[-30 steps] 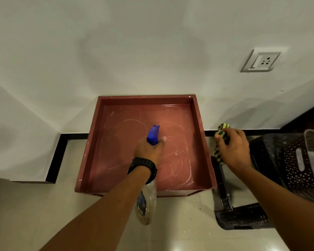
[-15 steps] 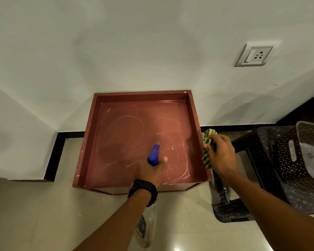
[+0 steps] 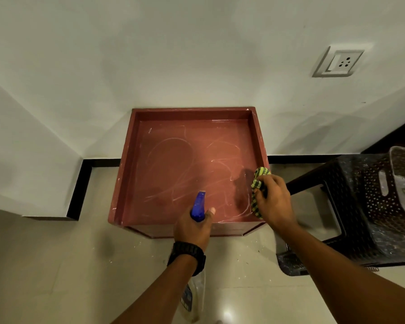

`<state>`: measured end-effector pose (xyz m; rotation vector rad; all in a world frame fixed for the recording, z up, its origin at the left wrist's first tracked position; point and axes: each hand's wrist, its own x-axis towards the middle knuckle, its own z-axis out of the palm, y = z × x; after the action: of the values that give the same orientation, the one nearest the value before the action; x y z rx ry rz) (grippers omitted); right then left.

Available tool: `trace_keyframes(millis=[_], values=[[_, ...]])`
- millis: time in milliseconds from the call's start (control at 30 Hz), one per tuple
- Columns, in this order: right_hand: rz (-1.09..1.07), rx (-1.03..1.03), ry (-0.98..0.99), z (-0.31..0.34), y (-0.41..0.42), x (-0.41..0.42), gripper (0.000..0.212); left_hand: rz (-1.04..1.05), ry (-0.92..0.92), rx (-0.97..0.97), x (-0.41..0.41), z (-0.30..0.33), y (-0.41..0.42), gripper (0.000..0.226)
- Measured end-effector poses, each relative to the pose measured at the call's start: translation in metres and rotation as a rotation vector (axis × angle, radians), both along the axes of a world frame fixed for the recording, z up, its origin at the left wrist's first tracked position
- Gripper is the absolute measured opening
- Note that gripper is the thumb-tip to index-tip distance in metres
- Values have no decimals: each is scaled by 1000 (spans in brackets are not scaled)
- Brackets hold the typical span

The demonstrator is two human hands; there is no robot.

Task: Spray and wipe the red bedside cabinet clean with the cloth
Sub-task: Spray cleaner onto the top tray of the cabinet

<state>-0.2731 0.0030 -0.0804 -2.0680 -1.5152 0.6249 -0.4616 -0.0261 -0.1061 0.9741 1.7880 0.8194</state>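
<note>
The red bedside cabinet (image 3: 173,164) stands against the white wall, its rimmed top streaked with pale smears. My left hand (image 3: 192,228), a black watch on its wrist, grips a clear spray bottle (image 3: 198,206) with a blue nozzle, held over the cabinet's front edge; the bottle's body hangs below my wrist. My right hand (image 3: 274,202) holds a bunched yellow-green and black striped cloth (image 3: 257,185) over the cabinet's right rim near the front corner. I cannot tell whether the cloth touches the surface.
A dark perforated plastic stool (image 3: 351,206) stands just right of the cabinet, with a perforated basket (image 3: 402,183) on it. A wall socket (image 3: 338,63) sits high on the right. A white wall block (image 3: 28,160) juts out at left. The floor (image 3: 56,265) is pale tile.
My right hand has moved left with the cloth, from beside the cabinet to over its right rim. My left hand with the bottle has drawn back toward the front edge.
</note>
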Motion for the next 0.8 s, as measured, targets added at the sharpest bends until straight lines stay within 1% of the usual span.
trace_keyframes(millis=[100, 200, 300, 400, 567, 633, 700, 800], values=[[8, 10, -14, -2, -4, -10, 30, -6, 12, -13, -10, -4, -11, 30], [13, 10, -32, -3, -8, -17, 29, 53, 63, -19, -25, -9, -23, 35], [10, 0, -47, -5, -10, -23, 32, 127, 58, -61, -48, -12, -32, 30], [-29, -25, -42, -6, -10, -30, 36, 172, 113, -89, -77, -16, -39, 30], [-8, -11, -72, -1, -5, -43, 36, 303, 141, -40, -126, -18, -47, 21], [4, -2, -92, 2, -4, -48, 36, 333, 171, -45, -143, -18, -44, 25], [2, -7, -103, 3, -3, -50, 37, 340, 205, -47, -152, -18, -42, 28], [11, -8, -91, 4, -2, -48, 37, 280, 196, -32, -148, -16, -44, 25]])
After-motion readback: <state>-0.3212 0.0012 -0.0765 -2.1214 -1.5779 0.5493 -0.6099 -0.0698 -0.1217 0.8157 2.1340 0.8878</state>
